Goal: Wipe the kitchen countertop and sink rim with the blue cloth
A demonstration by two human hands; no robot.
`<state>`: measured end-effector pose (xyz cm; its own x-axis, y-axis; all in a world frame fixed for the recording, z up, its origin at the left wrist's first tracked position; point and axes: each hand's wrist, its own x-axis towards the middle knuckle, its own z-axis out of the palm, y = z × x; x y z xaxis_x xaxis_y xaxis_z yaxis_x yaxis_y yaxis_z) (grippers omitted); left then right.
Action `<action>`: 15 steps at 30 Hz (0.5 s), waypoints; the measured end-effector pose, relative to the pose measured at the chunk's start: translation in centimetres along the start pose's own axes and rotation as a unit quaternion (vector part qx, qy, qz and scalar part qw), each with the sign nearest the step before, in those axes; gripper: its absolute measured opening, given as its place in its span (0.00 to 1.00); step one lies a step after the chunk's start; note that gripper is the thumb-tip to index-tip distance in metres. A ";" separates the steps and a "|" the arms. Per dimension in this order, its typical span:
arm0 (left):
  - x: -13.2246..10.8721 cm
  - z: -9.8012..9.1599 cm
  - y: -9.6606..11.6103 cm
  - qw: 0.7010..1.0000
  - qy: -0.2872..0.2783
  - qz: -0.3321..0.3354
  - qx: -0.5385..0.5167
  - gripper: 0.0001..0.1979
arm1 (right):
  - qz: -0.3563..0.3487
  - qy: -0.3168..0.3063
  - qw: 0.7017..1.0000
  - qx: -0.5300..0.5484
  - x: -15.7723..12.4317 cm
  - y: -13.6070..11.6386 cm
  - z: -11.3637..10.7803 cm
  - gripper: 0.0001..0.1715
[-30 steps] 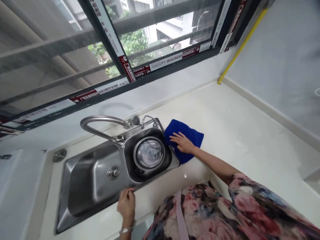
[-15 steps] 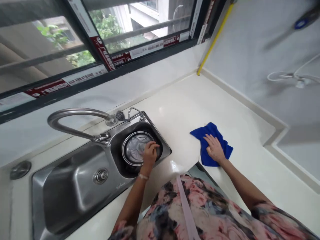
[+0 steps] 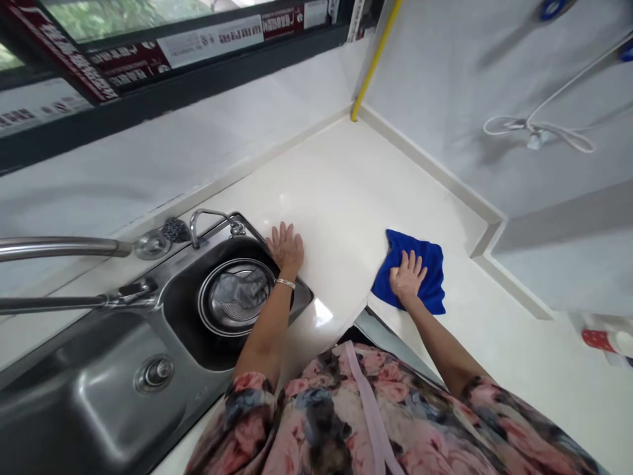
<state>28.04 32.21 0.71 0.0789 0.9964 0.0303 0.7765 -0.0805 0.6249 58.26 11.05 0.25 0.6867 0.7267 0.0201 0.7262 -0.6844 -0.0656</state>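
White counter [image 3: 326, 198] w/ dbl. metal sink [image 3: 111, 396] at left. Blue cloth [image 3: 431, 270] lies spread on counter, right of sink; strainer [image 3: 235, 311] in sink's right basin. R. hand [image 3: 408, 280] rests flat on cloth, fingers apart; L. hand [image 3: 287, 252] palm-down, fingers wide, nr. sink's right edge.

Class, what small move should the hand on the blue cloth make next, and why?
Probably a short slide towards the yellow pipe: the right hand lies flat on the spread blue cloth, the countertop continues that way, and the left hand is off to the side, by the sink.
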 end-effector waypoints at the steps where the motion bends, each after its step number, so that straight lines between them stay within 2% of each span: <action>1: -0.1 0.2 0.1 1.000 0.004 -0.004 -0.001 0.27 | 0.006 0.005 1.000 0.003 0.1 -1.1 0.2 0.45; 3: -0.2 0.3 0.2 1.000 0.011 0.000 -0.002 0.28 | -0.015 0.017 1.000 0.020 0.0 -3.8 0.6 0.45; 5: -0.3 0.4 0.3 1.000 0.018 0.004 0.003 0.28 | -0.080 0.017 0.996 0.043 -0.5 -6.8 0.9 0.46; 9: -0.5 0.2 0.6 0.999 0.026 -0.006 0.043 0.30 | -0.217 -0.045 0.974 0.045 -0.9 -13.1 0.4 0.49; 12: -0.4 0.0 0.8 0.997 0.025 -0.009 0.077 0.31 | -0.286 -0.092 0.951 0.070 0.5 -17.3 -0.4 0.49; 15: -0.3 -0.4 0.9 0.995 0.017 -0.012 0.097 0.31 | -0.346 -0.109 0.923 0.126 2.9 -20.7 -0.8 0.46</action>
<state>28.47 31.88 1.52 0.0393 0.9982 0.0453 0.8844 -0.0558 0.4634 45.19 27.27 2.50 0.0175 0.9983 -0.0564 0.9388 -0.0358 -0.3426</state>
